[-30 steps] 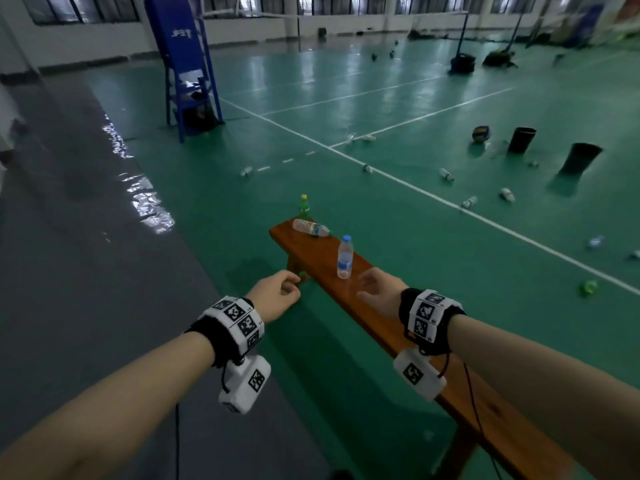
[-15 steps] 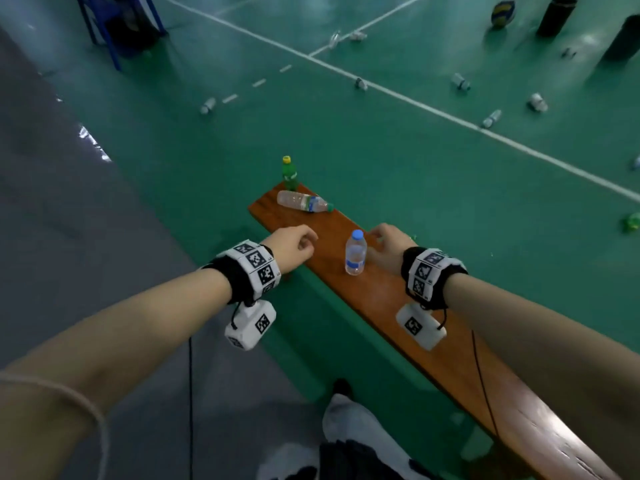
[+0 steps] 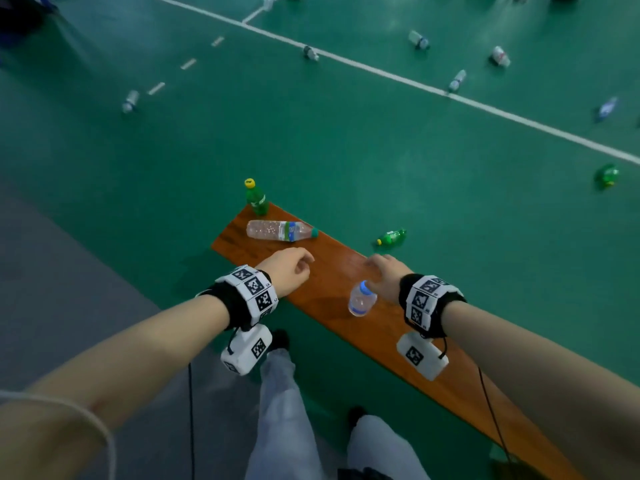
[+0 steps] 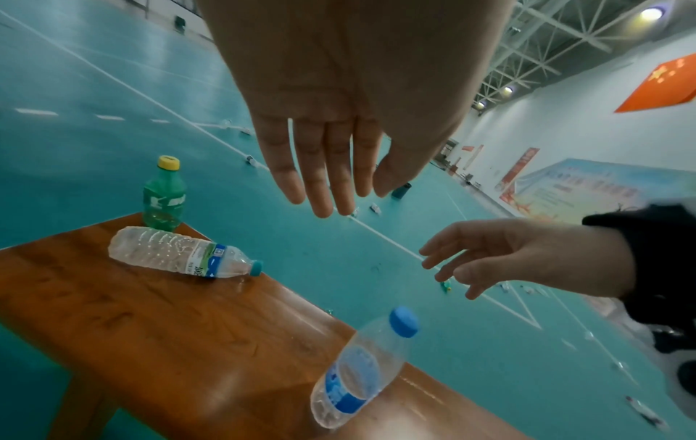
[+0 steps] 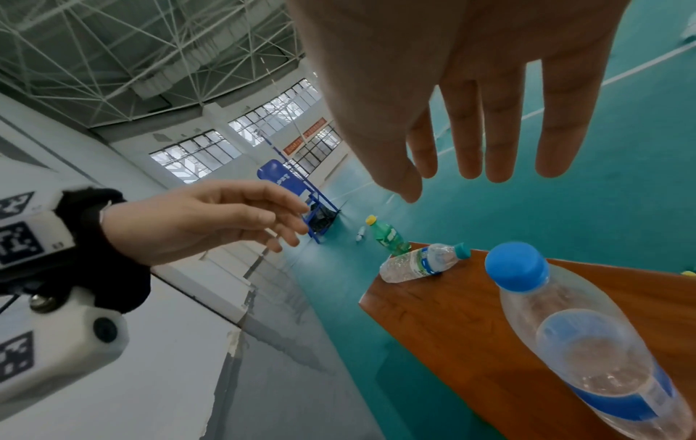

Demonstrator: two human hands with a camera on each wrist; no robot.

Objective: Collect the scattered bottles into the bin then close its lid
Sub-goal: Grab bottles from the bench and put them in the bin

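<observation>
On the end of a wooden bench (image 3: 332, 271) stand three bottles. A green bottle with a yellow cap (image 3: 257, 199) is upright at the far end. A clear bottle with a teal cap (image 3: 280, 231) lies on its side just before it. A small blue-capped bottle (image 3: 362, 299) stands nearer me, beside my right wrist. My left hand (image 3: 294, 265) hovers over the bench, fingers relaxed and holding nothing (image 4: 331, 190). My right hand (image 3: 381, 268) reaches past the blue-capped bottle (image 5: 587, 351), fingers straight and spread (image 5: 471, 166). No bin shows in the head view.
Another green bottle (image 3: 391, 237) lies on the green floor just beyond the bench. Several more bottles are scattered farther out, such as a clear bottle (image 3: 457, 79) on the white line and a green one (image 3: 606, 174). My legs (image 3: 284, 410) stand at the bench's near side.
The view has tilted down and come closer to the bench. Both hands have moved forward over it; the right hand now lies beyond the blue-capped bottle. No bottle has moved.
</observation>
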